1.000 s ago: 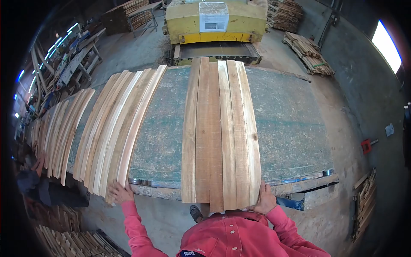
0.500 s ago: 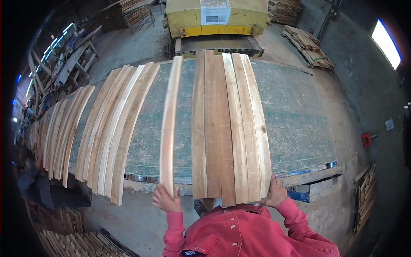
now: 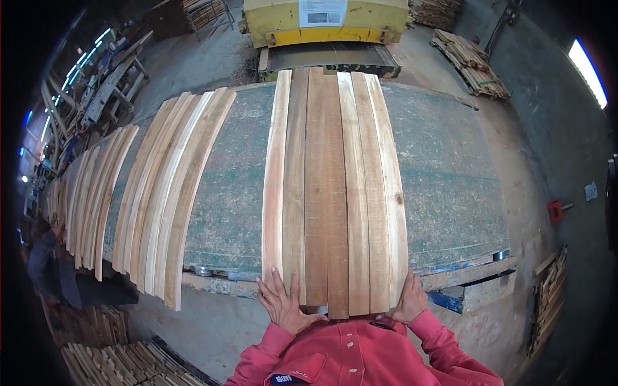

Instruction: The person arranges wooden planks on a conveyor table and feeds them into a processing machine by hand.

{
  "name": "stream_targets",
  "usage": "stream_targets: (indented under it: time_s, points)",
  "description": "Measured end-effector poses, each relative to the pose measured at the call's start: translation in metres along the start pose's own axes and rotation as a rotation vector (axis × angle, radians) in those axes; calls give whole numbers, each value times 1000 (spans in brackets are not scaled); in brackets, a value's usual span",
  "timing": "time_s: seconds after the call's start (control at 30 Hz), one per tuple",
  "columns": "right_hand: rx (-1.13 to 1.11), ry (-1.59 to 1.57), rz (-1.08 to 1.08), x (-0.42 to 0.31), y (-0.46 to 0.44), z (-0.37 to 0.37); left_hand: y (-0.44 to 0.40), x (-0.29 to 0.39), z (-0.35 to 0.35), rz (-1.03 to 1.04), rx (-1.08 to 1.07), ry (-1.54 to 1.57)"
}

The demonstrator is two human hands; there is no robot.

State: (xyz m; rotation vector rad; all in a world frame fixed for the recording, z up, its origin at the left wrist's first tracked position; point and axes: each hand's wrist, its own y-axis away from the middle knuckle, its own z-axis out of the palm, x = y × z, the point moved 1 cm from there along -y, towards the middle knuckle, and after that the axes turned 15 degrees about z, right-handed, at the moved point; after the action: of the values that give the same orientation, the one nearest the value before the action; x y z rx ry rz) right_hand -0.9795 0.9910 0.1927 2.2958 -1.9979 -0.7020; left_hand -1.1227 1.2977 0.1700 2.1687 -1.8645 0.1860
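Several long wooden strips point(image 3: 326, 193) lie side by side on the green worn table point(image 3: 450, 186), their near ends at my body. A pale strip point(image 3: 276, 174) now forms the left edge of this set, against its neighbour. My left hand point(image 3: 283, 305) rests spread on the near ends of the leftmost strips, fingers apart and thumb toward the middle. At the near right corner, my right hand point(image 3: 408, 301) touches the outer edge of the rightmost strip, fingers stretched up along it and thumb at its end.
Further strips point(image 3: 170, 193) lie in groups on the table's left. A yellow machine point(image 3: 327, 26) stands beyond the far edge. Another person's dark sleeve point(image 3: 44, 257) shows at left. Wood piles point(image 3: 116, 363) sit lower left; a red tool point(image 3: 555, 211) is at right.
My left hand has brought the pale strip rightward from the left group against the middle set, then spread over the near ends. My right hand stays at the right corner.
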Motion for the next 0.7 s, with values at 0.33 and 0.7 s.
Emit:
stream_targets:
  time_s: [0.33,0.7]
  points:
    - [14,-36,-42,6,-32,0,-25,-3,15,31,190,-15]
    - [1,29,-59,-57,-201,-46,-194,-44,-17,1,269,-57]
